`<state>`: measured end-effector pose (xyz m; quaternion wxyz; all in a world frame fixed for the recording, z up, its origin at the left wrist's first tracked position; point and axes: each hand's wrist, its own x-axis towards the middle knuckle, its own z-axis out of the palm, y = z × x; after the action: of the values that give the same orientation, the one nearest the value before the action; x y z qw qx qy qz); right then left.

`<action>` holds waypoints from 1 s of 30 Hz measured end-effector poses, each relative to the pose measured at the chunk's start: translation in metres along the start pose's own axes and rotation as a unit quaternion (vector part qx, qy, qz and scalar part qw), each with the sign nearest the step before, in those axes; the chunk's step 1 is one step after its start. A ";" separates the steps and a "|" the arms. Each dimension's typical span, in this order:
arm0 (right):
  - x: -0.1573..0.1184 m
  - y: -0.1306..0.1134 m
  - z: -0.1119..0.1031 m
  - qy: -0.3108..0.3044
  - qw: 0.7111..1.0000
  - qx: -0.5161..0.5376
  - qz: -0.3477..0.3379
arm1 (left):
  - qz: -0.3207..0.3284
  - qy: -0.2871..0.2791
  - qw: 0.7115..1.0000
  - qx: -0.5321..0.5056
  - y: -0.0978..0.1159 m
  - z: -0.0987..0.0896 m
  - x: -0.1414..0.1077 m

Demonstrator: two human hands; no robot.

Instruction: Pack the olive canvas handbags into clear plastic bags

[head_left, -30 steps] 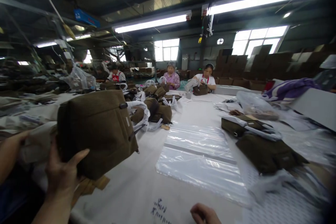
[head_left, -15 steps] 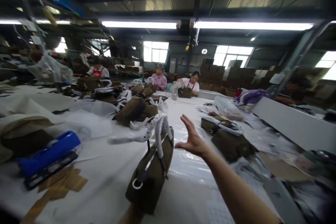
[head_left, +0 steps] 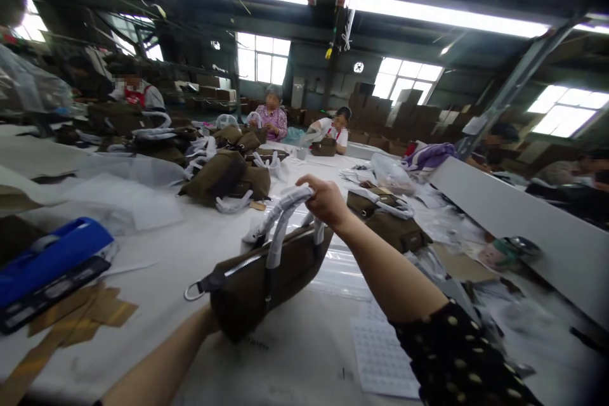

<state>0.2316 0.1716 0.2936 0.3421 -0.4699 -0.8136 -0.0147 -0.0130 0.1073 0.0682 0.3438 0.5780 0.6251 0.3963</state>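
An olive-brown handbag (head_left: pixel 285 269) is tilted over the white table in front of me, its two handles (head_left: pixel 280 228) wrapped in whitish covering. My right hand (head_left: pixel 326 203) grips the top of a handle with curled fingers. Below the bag's near end is my left hand (head_left: pixel 212 320), bearing against it; the bag hides its fingers. A silver zip (head_left: pixel 243 264) runs along the bag's top, and a metal ring (head_left: pixel 193 292) hangs off its left end.
Brown bags (head_left: pixel 228 177) with wrapped handles are heaped ahead on the left; others (head_left: pixel 394 228) lie at right. A blue tool (head_left: pixel 52 260) and brown card pieces (head_left: pixel 85 314) are at left. A white sheet (head_left: pixel 383 355) is near my right arm. Co-workers (head_left: pixel 275 120) sit at the far side.
My right hand was open beside the bag and has closed on its handle. The bag has turned from pointing away to lying more sideways. My view has tilted down and shifted right.
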 end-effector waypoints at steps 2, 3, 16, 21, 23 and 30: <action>-0.006 -0.017 -0.002 0.024 0.999 -0.036 0.018 | -0.051 -0.003 0.997 -0.066 -0.009 -0.038 0.014; -0.015 -0.026 -0.001 0.014 0.999 -0.040 0.019 | -0.067 0.013 0.994 -0.085 -0.008 -0.057 0.021; -0.258 -0.074 0.004 -0.380 0.894 0.223 -0.080 | 0.258 -0.308 0.878 0.262 0.055 0.014 -0.029; -0.278 -0.026 0.020 -0.069 0.937 0.159 0.304 | 0.158 -0.012 0.966 0.205 0.009 0.023 -0.037; -0.275 -0.006 0.051 -0.072 0.928 0.115 0.347 | 0.070 -0.021 0.985 0.156 0.006 0.025 -0.028; -0.277 0.035 0.122 0.019 0.967 0.069 0.245 | 0.098 0.064 0.993 0.028 -0.002 0.046 -0.038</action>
<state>0.2823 0.0239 0.0321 0.3824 -0.6296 -0.6661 0.1168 0.0305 0.0737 0.0447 0.2460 0.6196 0.5969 0.4464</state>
